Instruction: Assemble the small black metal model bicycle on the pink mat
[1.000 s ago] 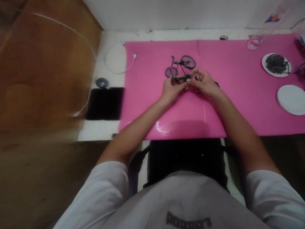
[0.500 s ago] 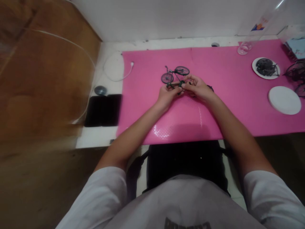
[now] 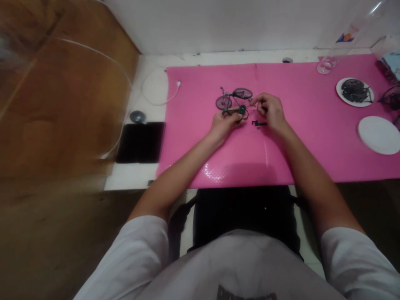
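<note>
My left hand (image 3: 225,124) is closed on a small dark model bicycle frame (image 3: 241,110), thumb on top. Thin dark bars of it stick out above the fingers, and the rest is covered by the hand. My right hand (image 3: 271,110) is apart from it, just to the right. Its index finger reaches out and the others are bent, with nothing clearly visible in them. Below these fingers a small black part (image 3: 258,123) lies on the pink mat (image 3: 193,129). Just beyond my left hand lies a small model bicycle (image 3: 224,101) with two spoked wheels.
To the right are a white plate of black parts (image 3: 339,93), a plain white plate (image 3: 378,135) and more dark bicycle pieces (image 3: 392,98). A clear plastic bottle (image 3: 326,64) stands behind. On the left are a black flat object (image 3: 140,142), a round dark object (image 3: 137,116) and a white cable (image 3: 156,104).
My right hand has let go of the frame and moved off to the right, uncovering the small black part. My left hand keeps its hold. The view has shifted slightly.
</note>
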A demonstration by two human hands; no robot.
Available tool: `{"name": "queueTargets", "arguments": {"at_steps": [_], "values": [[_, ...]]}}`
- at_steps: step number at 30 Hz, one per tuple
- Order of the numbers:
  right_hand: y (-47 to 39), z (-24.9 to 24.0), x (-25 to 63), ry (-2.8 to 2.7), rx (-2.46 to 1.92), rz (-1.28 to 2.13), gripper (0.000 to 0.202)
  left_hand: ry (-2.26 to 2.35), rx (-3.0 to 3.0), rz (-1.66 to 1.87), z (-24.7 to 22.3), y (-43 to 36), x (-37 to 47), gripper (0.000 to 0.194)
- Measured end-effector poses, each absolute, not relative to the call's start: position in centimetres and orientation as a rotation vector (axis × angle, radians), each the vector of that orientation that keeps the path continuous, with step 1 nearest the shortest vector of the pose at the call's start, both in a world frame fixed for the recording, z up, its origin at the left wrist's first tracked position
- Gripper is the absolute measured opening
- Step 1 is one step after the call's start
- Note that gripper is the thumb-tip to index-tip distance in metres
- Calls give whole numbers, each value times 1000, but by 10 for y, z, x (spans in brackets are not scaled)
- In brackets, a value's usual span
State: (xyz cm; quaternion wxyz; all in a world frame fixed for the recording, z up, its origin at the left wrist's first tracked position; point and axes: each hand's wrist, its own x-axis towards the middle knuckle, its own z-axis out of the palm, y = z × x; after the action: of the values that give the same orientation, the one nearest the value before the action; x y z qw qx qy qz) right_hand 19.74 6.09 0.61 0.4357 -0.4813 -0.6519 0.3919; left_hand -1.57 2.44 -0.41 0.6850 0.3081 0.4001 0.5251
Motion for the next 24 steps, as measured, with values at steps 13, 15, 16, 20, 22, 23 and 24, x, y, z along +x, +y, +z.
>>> {"name": "queueTargets", "arguments": {"at_steps": [13,15,16,20,22,23,24], "values": [[50,9,187,-1749,-1060,516,53,918,650,1197,-5,28,-16,22],[45,15,185,-1718,-1058,521,48,927,642,1197,-4,28,-16,23],[42,19,185,-1714,-1068,518,44,929,642,1198,-4,28,-16,24],[35,29,186,-1691,-1145,511,33,936,665,1194,-4,28,-16,22],[34,29,185,-1642,-1145,577,39,932,676,1187,-4,27,-17,22],[35,28,184,-1625,-1145,626,43,928,679,1184,-4,27,-17,22],[35,25,183,-1614,-1150,672,46,921,681,1183,-5,27,-17,22]]}}
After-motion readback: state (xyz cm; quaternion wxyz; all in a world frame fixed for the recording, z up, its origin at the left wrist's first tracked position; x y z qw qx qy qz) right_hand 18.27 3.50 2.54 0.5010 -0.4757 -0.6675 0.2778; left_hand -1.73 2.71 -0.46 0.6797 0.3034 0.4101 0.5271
